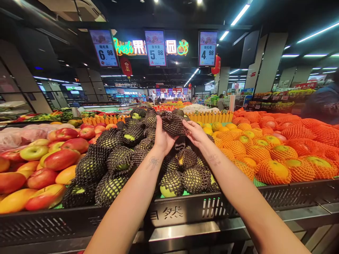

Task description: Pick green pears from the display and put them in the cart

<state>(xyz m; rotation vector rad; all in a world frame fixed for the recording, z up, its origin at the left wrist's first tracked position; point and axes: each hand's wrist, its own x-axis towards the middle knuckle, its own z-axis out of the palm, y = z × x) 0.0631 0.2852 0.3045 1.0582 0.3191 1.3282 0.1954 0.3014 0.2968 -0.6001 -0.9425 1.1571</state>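
Observation:
Both my hands are raised over a heap of green fruit in black foam nets (169, 183). Between them is one fruit in a black net sleeve (173, 124), lying on its side. My left hand (163, 139) supports it from below and the left, thumb pointing up and the other fingers mostly hidden behind it. The fingers of my right hand (194, 132) are closed on the sleeve's right end. Only the net's dark mesh shows clearly, so the fruit inside is hard to make out. More netted fruit touches or lies close behind my hands.
Red and yellow apples (62, 151) fill the left of the display. Oranges in orange nets (275, 169) and fruit in red nets (304, 127) lie right. A black slatted tray edge (190, 208) runs along the front. Price screens (155, 48) hang overhead; a blurred person (324, 100) is far right.

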